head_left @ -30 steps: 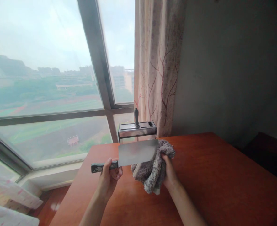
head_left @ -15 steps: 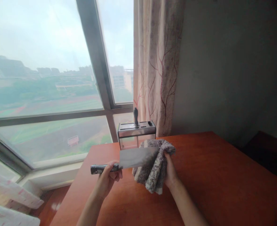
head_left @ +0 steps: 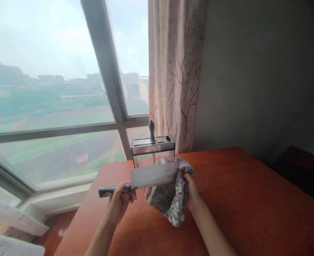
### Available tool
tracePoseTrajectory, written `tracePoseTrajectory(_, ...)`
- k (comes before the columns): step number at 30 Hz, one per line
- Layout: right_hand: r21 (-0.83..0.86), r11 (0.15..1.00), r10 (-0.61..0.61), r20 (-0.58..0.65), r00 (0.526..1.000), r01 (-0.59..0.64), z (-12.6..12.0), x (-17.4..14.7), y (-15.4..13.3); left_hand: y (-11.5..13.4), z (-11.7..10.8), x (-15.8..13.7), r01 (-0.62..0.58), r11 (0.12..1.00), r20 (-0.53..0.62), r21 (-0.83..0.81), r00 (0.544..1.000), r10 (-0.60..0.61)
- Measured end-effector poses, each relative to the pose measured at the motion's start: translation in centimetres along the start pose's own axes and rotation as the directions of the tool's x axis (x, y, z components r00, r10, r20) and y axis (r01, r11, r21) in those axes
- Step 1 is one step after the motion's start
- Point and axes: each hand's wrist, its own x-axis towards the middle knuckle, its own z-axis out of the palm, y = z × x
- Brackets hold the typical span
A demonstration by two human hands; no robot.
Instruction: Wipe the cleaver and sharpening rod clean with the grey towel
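A cleaver (head_left: 153, 175) with a broad steel blade and a dark handle is held sideways above the table. My left hand (head_left: 121, 199) is closed round its handle near the blade. My right hand (head_left: 192, 188) grips a fluffy grey towel (head_left: 163, 199), which lies behind the blade and bunches round its far right end. The towel's lower part hangs loose below the blade. Some of the right fingers are hidden by the cloth.
Behind the towel stands a metal-framed knife rack (head_left: 153, 143), one dark-handled tool upright in its slotted top. The reddish-brown wooden table (head_left: 234, 199) spreads beneath my hands. A window (head_left: 50, 89) and a patterned curtain (head_left: 178, 78) are at the back.
The cleaver and both hands have shifted slightly left in view. More of the blade's right end shows, and the towel hangs in a different fold, its lower tip lower.
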Motion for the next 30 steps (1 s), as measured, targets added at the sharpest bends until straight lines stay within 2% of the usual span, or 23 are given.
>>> tracePoseTrajectory(5,-0.004,0.999,-0.038,0.023,0.999,0.038,-0.3,0.0,-0.2,0.2,-1.2,0.1,0.009,0.994,0.091,0.112,0.996,-0.019)
tracePoseTrajectory(8,-0.03,0.999,0.027,0.082,0.996,-0.025,-0.5,0.0,-0.3,0.3,-1.9,0.1,-0.004,0.989,0.132,0.147,0.991,-0.016)
tracePoseTrajectory(12,-0.08,0.99,0.124,0.123,0.985,-0.115,-0.7,0.2,-0.1,0.4,-1.9,0.0,-0.015,0.988,0.124,0.152,0.992,-0.004)
tracePoseTrajectory(15,-0.071,0.989,0.136,0.143,0.98,-0.127,-0.9,0.6,0.1,0.3,-1.3,0.0,-0.002,0.993,0.088,0.115,0.996,-0.009)
tracePoseTrajectory(23,0.009,1.0,-0.017,0.056,0.998,0.017,-0.6,0.8,0.9,-0.3,0.8,0.0,-0.001,0.998,-0.02,-0.07,1.0,-0.001)
tracePoseTrajectory(26,-0.002,0.998,-0.06,0.07,0.996,0.06,0.0,0.4,0.8,-0.4,1.4,0.0,-0.009,0.991,-0.044,-0.131,0.999,0.003)
tracePoseTrajectory(30,0.079,0.98,-0.19,0.066,0.98,0.185,0.0,-0.1,0.3,-0.5,1.8,0.0,-0.045,0.985,-0.067,-0.165,0.997,0.034)
